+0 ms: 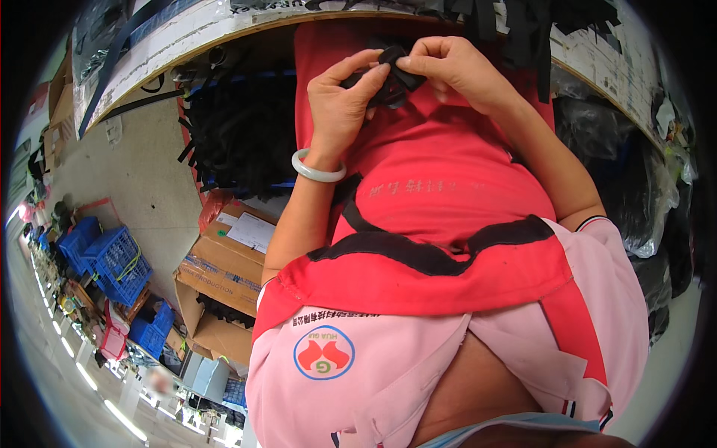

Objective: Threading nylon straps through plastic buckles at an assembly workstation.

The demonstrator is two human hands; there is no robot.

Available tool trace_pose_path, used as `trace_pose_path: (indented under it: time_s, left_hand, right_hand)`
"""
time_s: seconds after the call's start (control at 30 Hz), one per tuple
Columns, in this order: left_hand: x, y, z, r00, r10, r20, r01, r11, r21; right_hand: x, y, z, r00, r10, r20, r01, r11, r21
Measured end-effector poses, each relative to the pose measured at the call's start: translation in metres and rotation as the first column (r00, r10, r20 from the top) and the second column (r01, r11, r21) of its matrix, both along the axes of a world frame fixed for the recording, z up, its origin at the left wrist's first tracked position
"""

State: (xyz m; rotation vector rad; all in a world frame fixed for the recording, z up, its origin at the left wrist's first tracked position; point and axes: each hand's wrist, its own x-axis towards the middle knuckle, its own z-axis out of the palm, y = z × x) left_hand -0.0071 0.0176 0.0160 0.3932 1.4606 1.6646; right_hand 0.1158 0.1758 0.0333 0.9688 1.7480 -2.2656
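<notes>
Above my lap, near the table's edge, I have a black strap (405, 78) in both hands. It looks like folded webbing, perhaps with a dark plastic piece, but the fingers cover part of it. My left hand (340, 101), with a pale bangle on the wrist, pinches the strap's left side between thumb and fingers. From the right, my right hand (457, 69) grips the upper part between thumb and forefinger, its other fingers curled. Behind the strap spreads my red apron (448, 149).
The worktable (187, 45) curves across the top, with black straps (523, 37) hanging over its edge. Below at left lies a heap of black straps (239, 127). An open cardboard box (216, 272) and blue crates (119, 261) stand on the left; plastic bags (620, 164) sit at right.
</notes>
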Motion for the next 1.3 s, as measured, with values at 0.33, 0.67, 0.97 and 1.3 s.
trace_pose_path:
  time_s: [0.33,0.67,0.97,1.3]
  left_hand:
    - [-0.004,-0.01,0.002,0.994,-0.094,0.06,0.094,0.996,0.013]
    - [0.007,-0.037,-0.002,0.932,-0.076,0.355,0.084,0.996,-0.007]
    - [-0.01,-0.095,0.028,0.929,0.371,-0.012,-0.37,0.923,-0.107]
    - [0.006,-0.088,0.029,0.995,-0.036,0.089,0.044,0.996,-0.083]
  right_hand:
    - [-0.002,0.009,-0.012,0.992,0.079,-0.096,-0.099,0.967,-0.236]
    - [-0.095,-0.024,0.089,0.765,0.101,-0.636,0.161,0.926,0.34]
    - [-0.115,-0.048,0.077,0.846,0.313,-0.431,-0.166,0.924,0.343]
    - [-0.119,-0.058,0.027,0.872,0.349,-0.344,0.001,0.701,0.713]
